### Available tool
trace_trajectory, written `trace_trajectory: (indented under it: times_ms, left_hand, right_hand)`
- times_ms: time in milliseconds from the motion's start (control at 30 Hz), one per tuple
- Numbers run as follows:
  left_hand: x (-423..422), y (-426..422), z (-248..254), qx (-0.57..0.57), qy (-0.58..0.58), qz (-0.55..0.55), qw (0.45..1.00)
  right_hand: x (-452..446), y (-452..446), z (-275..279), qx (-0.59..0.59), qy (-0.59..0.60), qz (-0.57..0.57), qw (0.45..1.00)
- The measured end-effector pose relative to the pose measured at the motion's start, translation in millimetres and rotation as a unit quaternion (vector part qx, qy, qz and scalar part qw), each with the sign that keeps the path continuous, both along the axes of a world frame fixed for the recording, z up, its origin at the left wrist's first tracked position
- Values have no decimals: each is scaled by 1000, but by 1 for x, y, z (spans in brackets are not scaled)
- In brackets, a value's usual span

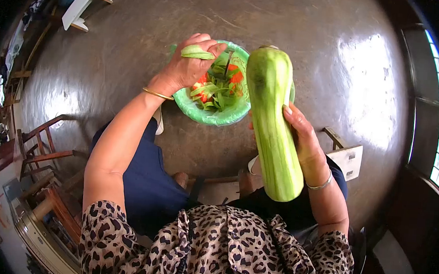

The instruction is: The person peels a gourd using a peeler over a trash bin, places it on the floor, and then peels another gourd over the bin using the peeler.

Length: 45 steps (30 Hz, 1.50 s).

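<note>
A long pale-green gourd (276, 125), mostly peeled and with streaks of darker green, is held upright and slightly tilted by my right hand (301, 130), which wraps round its right side. To its left, my left hand (191, 64) is closed on a thin metal tool (228, 64), whose grip is largely hidden by the fingers. A strip of green peel (197, 52) lies across the back of that hand. Under both hands is a bin with a green plastic liner (210, 117), holding green peels and orange-red scraps.
A small white-topped stool (79, 6) stands at the upper left. Wooden chair frames (40, 147) are at the left. Another small stool (346, 160) is beside my right forearm. The bin rests on the brown floor (178, 139) between my legs.
</note>
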<state>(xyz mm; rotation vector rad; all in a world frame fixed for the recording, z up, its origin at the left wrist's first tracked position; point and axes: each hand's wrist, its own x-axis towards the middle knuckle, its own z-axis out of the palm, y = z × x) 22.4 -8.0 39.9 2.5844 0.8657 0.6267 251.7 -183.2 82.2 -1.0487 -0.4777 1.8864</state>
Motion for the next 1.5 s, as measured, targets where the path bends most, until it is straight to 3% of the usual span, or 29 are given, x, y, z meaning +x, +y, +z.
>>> trace_trajectory:
  times_ms: [67,233,300,367,433,533,633,700,833,900,1033,1100,1233,1367,1433,1500]
  left_hand:
    - [8,-6,5,4,-87,-24,996]
    - [26,-34,23,39,-79,-119,989]
    - [29,-44,24,42,-74,-140,987]
    - [26,-46,26,61,-50,-144,986]
    - [22,-44,22,56,-27,-169,984]
    - [10,-28,-2,33,-43,-126,991]
    - [-12,-9,-13,99,58,-93,989]
    - [-22,-6,-19,85,71,-93,989]
    - [-19,-12,-15,84,82,-104,988]
    - [-14,-14,-12,108,24,-154,982]
    - [2,-27,-15,-28,-1,-187,982]
    - [2,-21,-20,-36,-17,-222,974]
    - [-12,-7,-34,-4,-61,-239,969]
    - [-40,9,-42,61,67,-180,980]
    - [-37,18,-57,93,-36,-196,976]
    - [-21,7,-25,88,-41,-205,974]
  right_hand:
    - [1,3,-1,1,9,-5,1000]
    - [-9,5,-10,-26,8,14,1000]
    - [-11,7,-12,20,-23,121,992]
    - [-13,7,-18,-10,-15,118,993]
    - [-12,4,-26,31,-60,151,986]
    - [-16,2,-12,-62,-19,140,988]
    - [-16,-7,-23,-30,-3,170,985]
    - [-19,-12,-14,-20,-20,202,979]
    - [-22,-15,-22,-63,7,171,983]
    - [-20,-11,-23,-87,24,153,984]
    - [-20,-6,-20,-69,13,169,983]
    - [-22,-8,-20,-44,-6,175,984]
    - [-14,-12,-31,-34,-18,182,983]
    - [-14,-14,-18,14,-38,190,981]
    - [-13,-12,-16,13,-23,166,986]
    - [-9,-8,-16,-87,30,152,984]
